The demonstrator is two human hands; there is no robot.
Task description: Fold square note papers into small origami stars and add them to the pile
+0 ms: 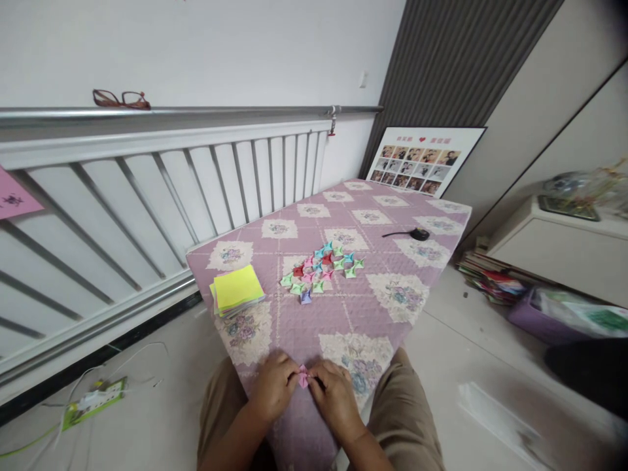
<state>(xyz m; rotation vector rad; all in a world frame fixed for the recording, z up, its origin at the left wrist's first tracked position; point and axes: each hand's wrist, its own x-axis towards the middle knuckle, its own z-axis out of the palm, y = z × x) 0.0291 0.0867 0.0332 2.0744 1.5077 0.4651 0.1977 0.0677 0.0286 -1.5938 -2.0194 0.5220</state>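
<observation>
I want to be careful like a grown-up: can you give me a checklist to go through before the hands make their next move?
1. Pink folded paper held: ok, the left hand and right hand both have fingers on it.
2. Folded pieces clear of the hands: ok, they sit in a group farther up the table.
3. Paper stack near: ok, on the left, probably easy to reach.
4. Stack edges lined up: not ok, lower sheets stick out under the yellow one.
5. Pink paper's creases sharp: cannot tell, too small.
</observation>
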